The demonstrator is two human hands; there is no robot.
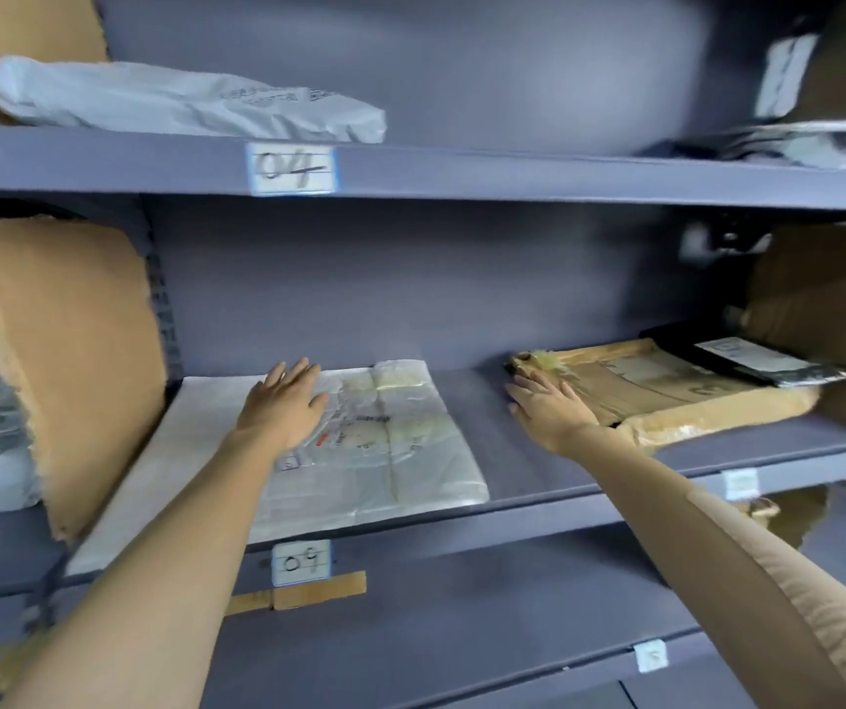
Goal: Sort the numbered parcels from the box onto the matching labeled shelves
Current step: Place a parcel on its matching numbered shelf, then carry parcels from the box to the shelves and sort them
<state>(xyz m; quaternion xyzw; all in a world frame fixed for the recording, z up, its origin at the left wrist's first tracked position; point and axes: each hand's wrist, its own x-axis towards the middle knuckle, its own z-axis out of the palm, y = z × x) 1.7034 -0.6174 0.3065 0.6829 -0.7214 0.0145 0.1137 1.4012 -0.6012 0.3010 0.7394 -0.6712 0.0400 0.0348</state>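
Both hands reached onto the middle shelf. The left hand lay flat, fingers straight and slightly spread, palm down on a clear plastic parcel that rested flat on the shelf, above a white tag on the shelf edge handwritten "09". A strip of brown tape ran just below that tag. The parcel's printed label showed through the plastic but was too blurred to read.

The right hand was also open, fingers extended, pressing against the near left corner of a flat brown parcel wrapped in tape, lying on the same shelf to the right. A black parcel with a white label lay on top of its far right end; its writing could not be read.

On the upper shelf, a tag read "04", with a grey mailer lying above it, its faint print illegible. Torn cardboard dividers stood at the left of the bay. Two smaller tags on shelf edges at right were too blurred to read.
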